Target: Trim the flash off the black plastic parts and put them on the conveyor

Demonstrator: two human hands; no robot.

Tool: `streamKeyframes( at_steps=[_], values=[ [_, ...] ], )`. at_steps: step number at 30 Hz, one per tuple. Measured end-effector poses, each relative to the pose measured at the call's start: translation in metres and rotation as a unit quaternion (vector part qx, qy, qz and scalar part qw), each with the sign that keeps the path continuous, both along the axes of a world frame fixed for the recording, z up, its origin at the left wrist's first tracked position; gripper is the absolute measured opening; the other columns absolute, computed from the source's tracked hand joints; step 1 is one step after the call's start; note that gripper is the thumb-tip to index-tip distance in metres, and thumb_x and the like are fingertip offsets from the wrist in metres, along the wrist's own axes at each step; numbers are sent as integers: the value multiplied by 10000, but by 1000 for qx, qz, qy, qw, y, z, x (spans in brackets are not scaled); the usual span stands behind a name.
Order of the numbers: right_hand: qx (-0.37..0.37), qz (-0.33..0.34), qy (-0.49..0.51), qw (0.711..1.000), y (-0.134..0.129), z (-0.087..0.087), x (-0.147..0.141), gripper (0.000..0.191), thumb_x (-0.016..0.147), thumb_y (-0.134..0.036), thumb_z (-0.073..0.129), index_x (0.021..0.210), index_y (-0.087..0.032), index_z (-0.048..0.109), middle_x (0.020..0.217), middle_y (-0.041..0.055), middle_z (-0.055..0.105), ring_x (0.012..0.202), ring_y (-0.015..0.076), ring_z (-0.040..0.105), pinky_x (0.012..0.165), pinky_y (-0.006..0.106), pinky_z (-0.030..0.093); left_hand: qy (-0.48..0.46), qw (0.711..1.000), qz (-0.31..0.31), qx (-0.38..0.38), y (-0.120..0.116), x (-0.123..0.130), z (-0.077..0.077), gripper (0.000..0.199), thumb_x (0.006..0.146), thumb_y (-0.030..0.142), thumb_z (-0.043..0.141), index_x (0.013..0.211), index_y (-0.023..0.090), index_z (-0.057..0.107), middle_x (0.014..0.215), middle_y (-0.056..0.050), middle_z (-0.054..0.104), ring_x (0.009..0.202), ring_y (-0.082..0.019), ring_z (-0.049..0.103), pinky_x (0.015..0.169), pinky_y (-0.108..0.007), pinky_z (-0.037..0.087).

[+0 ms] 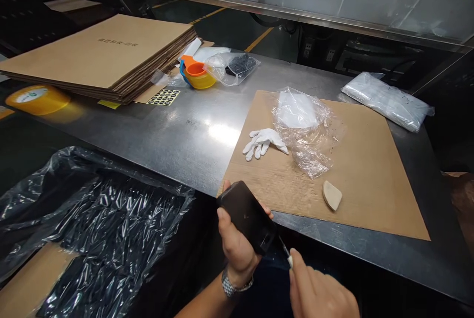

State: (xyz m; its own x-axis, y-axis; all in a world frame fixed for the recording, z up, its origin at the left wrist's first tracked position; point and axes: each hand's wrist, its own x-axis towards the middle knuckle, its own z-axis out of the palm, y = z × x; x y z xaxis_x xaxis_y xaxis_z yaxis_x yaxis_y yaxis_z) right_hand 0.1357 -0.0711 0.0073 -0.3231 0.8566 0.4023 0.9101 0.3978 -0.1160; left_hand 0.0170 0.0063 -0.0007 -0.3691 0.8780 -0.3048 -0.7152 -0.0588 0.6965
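My left hand (pixel 237 249) is wrapped round a black rectangular housing (pixel 246 217) with rounded edges, tilted in front of the table's near edge. It has a small slot near its lower end. My right hand (pixel 318 283) pinches a slim tool (pixel 287 253) with a white handle and a thin metal shaft. The shaft points at the housing's lower right edge; whether its tip touches cannot be made out. Beyond my hands, a white glove (pixel 264 142) and a small beige wedge-shaped pad (pixel 332 195) lie on a flat cardboard sheet (pixel 370 160).
Crumpled clear plastic (pixel 311 152) lies on the cardboard. A bagged stack (pixel 387 100) is at the right. Stacked cardboard (pixel 99 56), a tape roll (pixel 37 100) and an orange tape dispenser (pixel 196 71) stand on the metal table (pixel 177 135). A black-lined bin (pixel 111 229) is below left.
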Motion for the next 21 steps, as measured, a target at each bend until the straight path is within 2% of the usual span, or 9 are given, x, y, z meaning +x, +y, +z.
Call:
streamKeyframes(
  at_steps=[3,6,9,12,15,21],
  values=[
    [-88,-16,83,992,1,0,11,262,920,-149,368,1035,-96,597,574,-9,540,467,93,542,462,213,379,-44,996,-53,-56,4,-5,0,499,875,501,371,1335,307,379,710,0,611,532,-156,593,494,-281,504],
    [-140,9,97,985,-1,-4,21,317,919,-104,313,1147,-98,533,683,20,556,513,83,552,435,176,376,-84,986,-111,-90,7,-8,0,465,887,473,350,1284,249,439,716,-14,596,515,-151,586,478,-272,500],
    [-99,33,37,994,-3,-9,29,342,913,-79,327,1197,-95,517,671,9,540,488,72,525,415,176,349,-103,980,-144,-94,7,-8,0,443,896,456,334,1282,262,433,723,-14,588,514,-145,582,478,-263,499],
    [-49,24,-10,998,-3,-7,29,292,930,-185,411,1171,-111,558,585,-21,481,472,86,488,455,215,352,-104,978,-154,-90,5,-7,1,426,903,446,325,1302,317,402,734,-5,582,520,-143,580,482,-264,499],
    [-50,7,-21,998,-2,-2,23,290,936,-261,432,1142,-129,587,581,-20,473,483,94,470,484,244,339,-96,980,-154,-86,4,-6,3,436,907,446,311,1319,324,384,734,-6,577,519,-144,576,477,-266,496],
    [-47,-7,-45,998,-3,2,18,265,928,-239,452,1119,-143,609,570,-24,464,492,96,435,517,259,311,-82,983,-150,-70,2,-5,3,461,910,454,289,1349,324,348,737,-13,579,527,-149,577,481,-274,499]
  ],
)
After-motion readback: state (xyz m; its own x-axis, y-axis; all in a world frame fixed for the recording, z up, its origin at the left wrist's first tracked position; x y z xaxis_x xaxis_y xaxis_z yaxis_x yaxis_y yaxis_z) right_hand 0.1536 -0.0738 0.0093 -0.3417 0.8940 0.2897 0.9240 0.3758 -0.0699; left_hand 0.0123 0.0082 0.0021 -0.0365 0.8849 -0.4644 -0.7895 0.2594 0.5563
